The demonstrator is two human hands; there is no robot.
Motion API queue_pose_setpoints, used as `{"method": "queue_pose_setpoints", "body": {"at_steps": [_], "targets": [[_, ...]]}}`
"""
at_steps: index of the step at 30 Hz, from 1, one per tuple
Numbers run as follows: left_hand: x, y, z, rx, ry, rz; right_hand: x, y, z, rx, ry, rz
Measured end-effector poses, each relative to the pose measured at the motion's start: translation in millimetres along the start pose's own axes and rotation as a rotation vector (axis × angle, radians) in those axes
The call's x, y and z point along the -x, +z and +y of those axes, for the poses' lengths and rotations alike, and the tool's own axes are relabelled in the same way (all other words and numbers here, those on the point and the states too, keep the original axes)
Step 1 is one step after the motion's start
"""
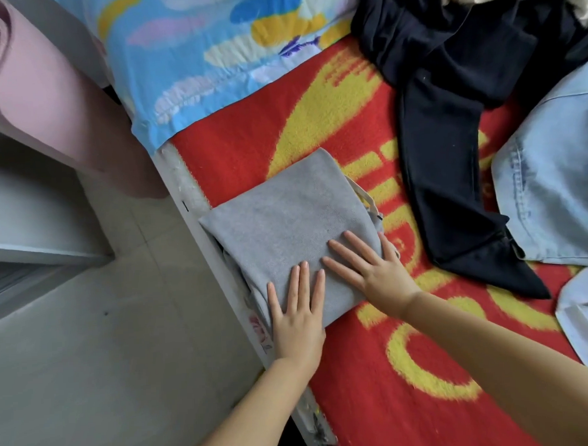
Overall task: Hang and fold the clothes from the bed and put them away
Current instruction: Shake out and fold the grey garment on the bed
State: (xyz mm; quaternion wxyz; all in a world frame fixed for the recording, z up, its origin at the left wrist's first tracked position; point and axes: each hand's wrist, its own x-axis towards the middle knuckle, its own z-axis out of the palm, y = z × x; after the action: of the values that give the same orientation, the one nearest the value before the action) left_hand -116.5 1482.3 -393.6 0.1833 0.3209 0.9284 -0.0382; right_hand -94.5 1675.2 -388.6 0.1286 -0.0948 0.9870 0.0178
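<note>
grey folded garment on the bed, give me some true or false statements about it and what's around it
1. Both hands lie flat on the grey folded garment. True: the left hand and right hand press it with straight fingers.
2. The garment sits in the middle of the bed. False: it lies at the bed's edge, beside the floor.
3. A dark navy garment lies unfolded on the red and yellow blanket. True.
4. The right hand holds a hanger. False: it holds nothing.
5. Pale denim lies to the right of the navy garment. True.
</note>
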Motion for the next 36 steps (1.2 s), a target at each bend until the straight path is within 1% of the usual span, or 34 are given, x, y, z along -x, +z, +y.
{"method": "queue_pose_setpoints", "body": {"at_steps": [2, 6, 9, 11, 12, 17, 19, 22, 25, 29, 34, 36], "targets": [[-2, -1, -7, 0.013, -0.031, 0.005, -5, -8, -3, -0.032, 0.008, 0.013], [-9, -14, -19, 0.007, -0.088, -0.050, -16, -39, -4, -0.040, -0.007, 0.056], [-12, -36, -37, 0.121, -0.106, -0.058, -27, -69, -9, -0.045, 0.004, 0.024], [-13, -57, -57, 0.176, -0.095, -0.028, -36, -90, -17, -0.053, 0.022, -0.056], [-12, -72, -68, 0.193, -0.084, -0.011, -40, -105, -23, -0.049, 0.031, -0.070], [-7, -141, -117, 0.150, -0.035, 0.046, -59, -177, -46, -0.029, 0.095, -0.070], [1, -165, -132, 0.130, -0.034, 0.070, -63, -202, -55, -0.029, 0.096, -0.068], [33, -194, -157, 0.118, -0.057, 0.097, -69, -240, -82, 0.001, 0.046, -0.073], [69, -211, -184, 0.119, -0.106, 0.119, -77, -272, -117, 0.029, 0.003, -0.065], [126, -226, -237, 0.162, -0.151, 0.097, -91, -308, -185, 0.040, -0.068, -0.070], [212, -225, -320, 0.118, -0.229, 0.113, -114, -337, -293, 0.050, -0.192, -0.048], [254, -218, -363, 0.116, -0.264, 0.101, -125, -346, -350, 0.054, -0.246, -0.050]]}}
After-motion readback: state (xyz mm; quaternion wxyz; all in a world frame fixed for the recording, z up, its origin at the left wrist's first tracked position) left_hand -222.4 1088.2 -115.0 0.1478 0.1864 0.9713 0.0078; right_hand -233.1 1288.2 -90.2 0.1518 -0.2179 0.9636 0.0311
